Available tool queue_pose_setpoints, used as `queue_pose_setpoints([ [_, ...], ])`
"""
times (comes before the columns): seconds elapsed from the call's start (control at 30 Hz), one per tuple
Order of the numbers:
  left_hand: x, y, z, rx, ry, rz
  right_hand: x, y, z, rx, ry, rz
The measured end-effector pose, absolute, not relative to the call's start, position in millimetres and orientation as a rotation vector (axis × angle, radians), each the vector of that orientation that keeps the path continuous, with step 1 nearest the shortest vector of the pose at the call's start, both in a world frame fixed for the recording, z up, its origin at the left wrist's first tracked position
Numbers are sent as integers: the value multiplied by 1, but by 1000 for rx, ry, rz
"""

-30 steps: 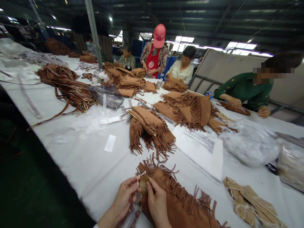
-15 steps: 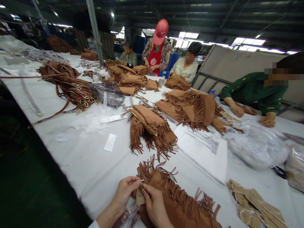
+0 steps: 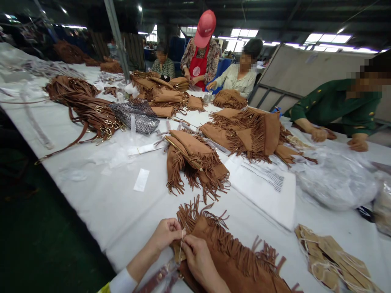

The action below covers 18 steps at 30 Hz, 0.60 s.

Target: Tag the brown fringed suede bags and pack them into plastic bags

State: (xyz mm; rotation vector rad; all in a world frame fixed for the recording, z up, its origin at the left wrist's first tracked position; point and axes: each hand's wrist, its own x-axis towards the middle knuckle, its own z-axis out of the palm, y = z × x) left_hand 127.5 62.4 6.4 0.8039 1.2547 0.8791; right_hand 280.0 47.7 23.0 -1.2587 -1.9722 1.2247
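At the near edge of the table lies a brown fringed suede bag (image 3: 232, 256). Over its left end, my left hand (image 3: 165, 236) pinches a thin white string (image 3: 182, 244) between thumb and fingers. My right hand (image 3: 200, 258) is closed close beside it, fingertips at the string and on a tan hang tag (image 3: 177, 250) that they partly cover. Below the hands, a brown strap (image 3: 155, 278) in clear plastic wrap hangs by the bag's edge.
More tan hang tags (image 3: 332, 256) with white strings lie at right. Fringed bags (image 3: 195, 158) are piled ahead, near a printed white bag (image 3: 262, 191). Brown straps (image 3: 88, 106) heap at left. Clear plastic (image 3: 339, 179) lies at right. Several co-workers, one in a red cap (image 3: 205, 28), are around the table.
My left hand has risen slightly and drawn the string up from the tag. The tag is now more hidden by my right hand. A co-worker in a light shirt has reached out an arm.
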Motion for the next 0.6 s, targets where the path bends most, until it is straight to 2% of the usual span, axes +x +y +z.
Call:
queue_pose_setpoints([
  [0.4, 134, 48, 20, 1198, 1388, 821, 276, 32, 12, -1388, -1870, 1225],
  [0.6, 113, 37, 28, 1465, 1348, 760, 286, 34, 26, -1304, -1700, 1307],
])
